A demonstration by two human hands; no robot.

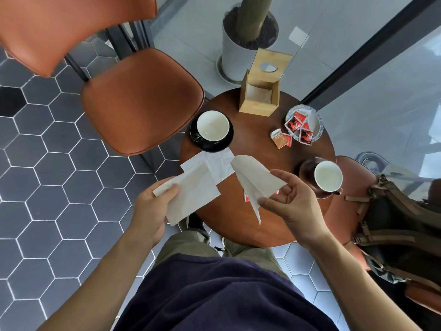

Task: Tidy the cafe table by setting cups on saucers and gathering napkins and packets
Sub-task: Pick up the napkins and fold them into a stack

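Observation:
My left hand (152, 206) grips a flat beige napkin (193, 194) over the near left edge of the round wooden table (257, 144). My right hand (291, 201) pinches a folded, hanging napkin (253, 180) above the table's near side. A white napkin (219, 163) lies on the table under both. One white cup (212, 125) sits on a black saucer (226, 142) at the left. Another white cup (328, 176) stands on a brown saucer (306, 168) at the right. Red packets fill a glass dish (316, 126); two loose packets (281, 138) lie beside it. A red packet (247, 199) peeks from under the hanging napkin.
A wooden napkin holder (260, 96) stands at the table's far side. An orange chair (140, 101) is close on the left. A backpack (393, 223) rests on another chair at the right. A white planter (236, 56) stands on the floor beyond the table.

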